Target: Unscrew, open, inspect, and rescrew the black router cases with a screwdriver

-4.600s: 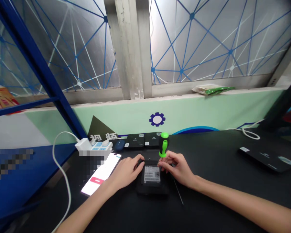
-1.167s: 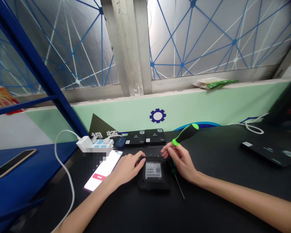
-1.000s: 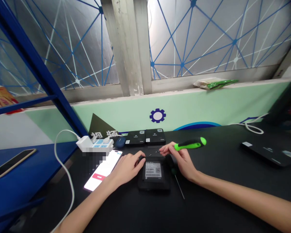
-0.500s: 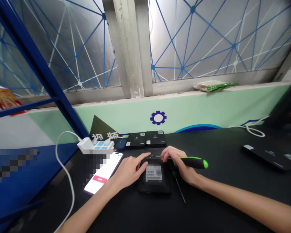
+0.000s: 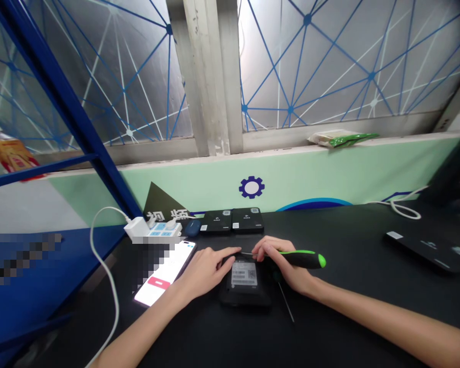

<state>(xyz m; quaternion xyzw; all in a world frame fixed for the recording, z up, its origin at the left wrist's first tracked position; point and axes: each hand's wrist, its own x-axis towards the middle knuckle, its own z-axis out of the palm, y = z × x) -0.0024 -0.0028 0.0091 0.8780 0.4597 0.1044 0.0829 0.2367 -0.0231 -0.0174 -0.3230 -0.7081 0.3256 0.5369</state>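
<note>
A flat black box (image 5: 227, 295) with a white label (image 5: 244, 274) lies in front of me. My left hand (image 5: 207, 268) rests at its left side, index finger stretched along the far edge and thumb near the label. My right hand (image 5: 281, 259) is closed around a screwdriver (image 5: 304, 258) with a black and green handle. Its thin shaft lies nearly level and points left, the tip close to my left index fingertip. What the tip touches is too small to tell. A second screwdriver (image 5: 285, 301) lies beside the box, its handle partly hidden under my right hand.
Left of my hand lies a lit phone (image 5: 164, 278). Behind it are a power strip (image 5: 163, 229) with a white cable and a small dark blue case (image 5: 192, 227). Two black boxes (image 5: 216, 221) stand by the wall; another box (image 5: 429, 250) lies at right.
The screwdriver in my right hand has shifted slightly left and its tip has come down towards the box's far edge. My left hand has stayed almost still.
</note>
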